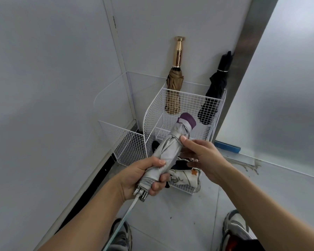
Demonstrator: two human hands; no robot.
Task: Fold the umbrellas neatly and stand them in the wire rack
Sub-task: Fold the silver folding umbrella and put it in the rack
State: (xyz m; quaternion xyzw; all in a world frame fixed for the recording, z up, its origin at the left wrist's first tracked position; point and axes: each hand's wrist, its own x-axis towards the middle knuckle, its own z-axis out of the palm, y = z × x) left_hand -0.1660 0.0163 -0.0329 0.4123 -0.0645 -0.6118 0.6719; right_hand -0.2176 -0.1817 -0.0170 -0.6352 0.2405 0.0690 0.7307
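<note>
I hold a folded silver umbrella (169,151) with a purple end slantwise above the white wire rack (152,113). My left hand (143,178) grips its lower end near the metal rib tips, where a white shaft runs down toward me. My right hand (198,154) holds the middle of the bundle, thumb on top of the cloth. In the rack a beige umbrella (174,87) with a gold handle stands at the back. A black umbrella (214,91) leans in the back right corner.
A white patterned umbrella (185,178) lies at the rack's near side, below my hands. White walls close in on the left and back, and a metal post (243,51) rises on the right. My shoes (234,227) stand on the grey tile floor.
</note>
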